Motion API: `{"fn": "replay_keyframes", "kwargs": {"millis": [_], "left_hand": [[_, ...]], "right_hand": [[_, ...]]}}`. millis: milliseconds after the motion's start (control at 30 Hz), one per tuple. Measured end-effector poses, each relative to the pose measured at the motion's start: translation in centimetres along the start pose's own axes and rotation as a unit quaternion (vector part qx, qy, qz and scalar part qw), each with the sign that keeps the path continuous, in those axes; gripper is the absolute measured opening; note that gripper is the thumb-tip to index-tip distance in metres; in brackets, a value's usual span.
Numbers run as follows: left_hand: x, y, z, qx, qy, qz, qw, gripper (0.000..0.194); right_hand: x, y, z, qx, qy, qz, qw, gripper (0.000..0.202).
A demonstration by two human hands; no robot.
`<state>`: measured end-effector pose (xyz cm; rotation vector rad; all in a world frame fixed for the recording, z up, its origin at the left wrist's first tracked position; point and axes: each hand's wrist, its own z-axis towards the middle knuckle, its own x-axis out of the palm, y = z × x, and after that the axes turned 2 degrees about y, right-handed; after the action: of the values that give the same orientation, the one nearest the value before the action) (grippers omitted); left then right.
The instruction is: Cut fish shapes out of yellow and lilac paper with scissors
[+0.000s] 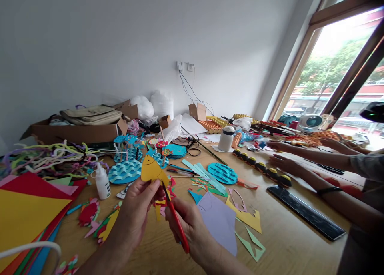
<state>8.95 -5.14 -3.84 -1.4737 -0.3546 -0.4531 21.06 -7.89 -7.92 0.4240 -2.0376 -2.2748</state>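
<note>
A piece of yellow paper with a fish outline drawn on it is pinched between the thumb and fingers of my left hand. Wrapped round the red handles of a pair of scissors is my right hand. The dark blades meet the lower right part of the yellow paper, close to my left thumb. Beyond my right hand lies a purple sheet with a drawn outline. Yellow paper scraps and green scraps are beside it.
Coloured sheets and a glue bottle lie left. Blue wavy discs, paper fish and a white bottle stand or lie around. Another person's arms reach in from the right, past a black tray-like object.
</note>
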Motion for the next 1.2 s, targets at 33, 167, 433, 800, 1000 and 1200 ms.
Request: {"fn": "replay_keyframes", "kwargs": {"millis": [33,167,433,800,1000,1200], "left_hand": [[0.0,0.0,0.0,0.000,0.000,-0.001,1.000,0.015],[-0.1,0.0,0.2,0.003,0.003,0.000,1.000,0.013],[0.0,-0.3,0.3,0.003,0.011,0.004,1.000,0.012],[-0.4,-0.3,0.6,0.009,0.014,0.057,0.998,0.010],[-0.8,-0.2,0.7,-0.005,0.041,0.065,0.997,0.009],[-1.2,-0.5,0.8,-0.015,0.065,0.077,0.995,0.010]], "right_hand": [[0.0,-0.1,0.0,0.000,0.000,-0.002,1.000,0.035],[-0.2,-0.4,0.0,-0.001,0.006,-0.003,1.000,0.035],[-0.2,-0.2,0.0,-0.008,0.003,-0.017,1.000,0.033],[-0.1,0.9,0.0,-0.011,0.006,-0.003,1.000,0.028],[-0.1,0.8,0.0,0.000,0.007,0.003,1.000,0.026],[-0.2,0.3,0.1,-0.007,0.011,0.007,1.000,0.024]]}}
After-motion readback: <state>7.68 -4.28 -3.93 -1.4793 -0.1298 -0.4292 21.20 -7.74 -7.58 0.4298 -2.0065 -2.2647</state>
